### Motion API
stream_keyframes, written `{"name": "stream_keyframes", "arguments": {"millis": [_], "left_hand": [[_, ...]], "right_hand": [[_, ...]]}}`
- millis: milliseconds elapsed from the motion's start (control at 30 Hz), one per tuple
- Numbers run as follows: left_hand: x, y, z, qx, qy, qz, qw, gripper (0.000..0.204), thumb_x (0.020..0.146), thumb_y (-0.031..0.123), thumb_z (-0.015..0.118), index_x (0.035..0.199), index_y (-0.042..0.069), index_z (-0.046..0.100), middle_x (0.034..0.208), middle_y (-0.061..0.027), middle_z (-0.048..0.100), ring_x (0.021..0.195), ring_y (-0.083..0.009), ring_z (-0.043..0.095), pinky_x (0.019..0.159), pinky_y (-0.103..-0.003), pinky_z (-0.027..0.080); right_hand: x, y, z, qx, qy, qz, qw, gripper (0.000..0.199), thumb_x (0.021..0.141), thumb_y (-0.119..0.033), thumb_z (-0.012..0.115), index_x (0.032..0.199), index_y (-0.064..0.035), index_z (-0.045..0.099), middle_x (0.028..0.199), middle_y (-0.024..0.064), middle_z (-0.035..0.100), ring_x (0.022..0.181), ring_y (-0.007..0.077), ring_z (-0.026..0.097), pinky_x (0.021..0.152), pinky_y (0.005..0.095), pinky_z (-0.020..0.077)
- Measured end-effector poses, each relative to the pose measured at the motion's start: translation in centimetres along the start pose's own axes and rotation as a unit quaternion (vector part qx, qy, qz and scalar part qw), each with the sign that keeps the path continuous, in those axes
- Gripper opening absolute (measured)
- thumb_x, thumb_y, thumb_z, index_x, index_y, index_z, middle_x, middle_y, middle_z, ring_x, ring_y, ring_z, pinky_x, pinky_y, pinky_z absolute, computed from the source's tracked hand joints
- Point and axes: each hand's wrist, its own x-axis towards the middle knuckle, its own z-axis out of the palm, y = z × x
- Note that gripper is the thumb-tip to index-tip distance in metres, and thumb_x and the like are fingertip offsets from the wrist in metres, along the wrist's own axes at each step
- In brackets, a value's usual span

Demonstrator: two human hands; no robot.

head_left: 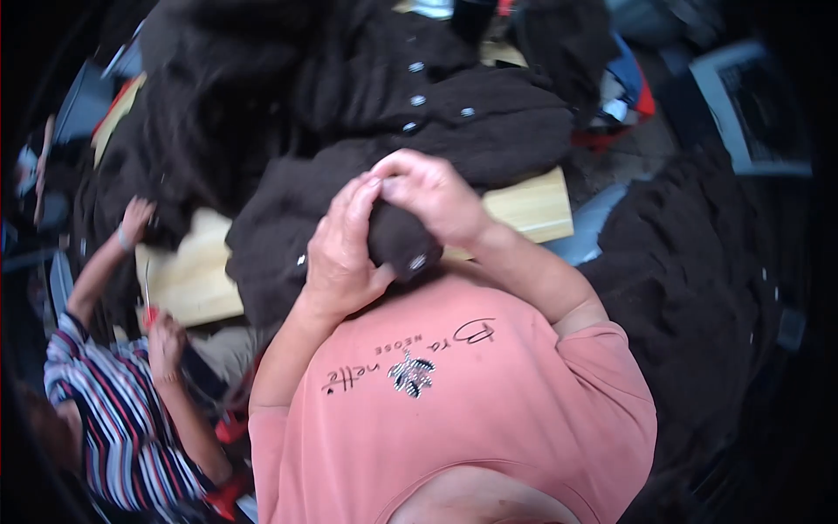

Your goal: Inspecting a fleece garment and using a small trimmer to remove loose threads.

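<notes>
A dark brown knitted cardigan (349,113) with small pale buttons lies heaped over a pale wooden table (524,205). Its near edge hangs toward my chest. My left hand (340,253) grips a fold of that edge from the left. My right hand (432,196) closes over the same fold from above, fingertips touching the left hand's fingers. A pale button (417,261) shows on the fabric just below my hands. My pink shirt (463,384) fills the lower middle.
At the left a person in a striped top (113,419) works at the same table, one hand (135,218) on the dark fabric, the other (161,332) near a red-handled tool. More dark knitwear (698,288) is piled at the right. Coloured clutter lies behind the table.
</notes>
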Motion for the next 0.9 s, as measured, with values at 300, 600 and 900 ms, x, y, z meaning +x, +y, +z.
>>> {"name": "stream_keyframes", "arguments": {"millis": [300,600,900], "left_hand": [[0.7,1.3,0.7,-0.148,0.007,0.098,0.984,0.021,0.074,0.000,0.053,0.094,-0.004,0.059,0.085,-0.0135,0.063,0.077,-0.0242,0.062,0.074,-0.030,0.047],[2.0,6.3,4.2,-0.309,-0.306,0.157,0.887,0.070,0.058,0.021,0.078,0.117,-0.001,0.047,0.107,-0.0123,0.052,0.095,-0.0254,0.053,0.085,-0.034,0.042],[12.2,9.8,4.5,-0.155,0.039,0.376,0.913,0.035,0.079,0.014,0.053,0.111,0.000,0.054,0.095,-0.0077,0.060,0.084,-0.0181,0.058,0.072,-0.026,0.047]], "right_hand": [[-6.8,1.9,0.7,-0.259,0.016,-0.165,0.952,0.069,0.055,-0.012,0.079,0.116,-0.0019,0.048,0.100,0.0116,0.057,0.096,0.0172,0.054,0.081,0.0332,0.0438],[-16.2,-3.6,3.3,-0.164,0.316,-0.304,0.884,0.029,0.061,-0.006,0.073,0.087,-0.0011,0.060,0.081,0.0095,0.062,0.076,0.0174,0.061,0.070,0.0301,0.0471],[-22.2,-1.5,1.5,-0.420,0.262,-0.313,0.811,0.053,0.062,-0.014,0.075,0.107,-0.0003,0.049,0.100,0.0131,0.055,0.097,0.0274,0.053,0.083,0.0375,0.0418]]}}
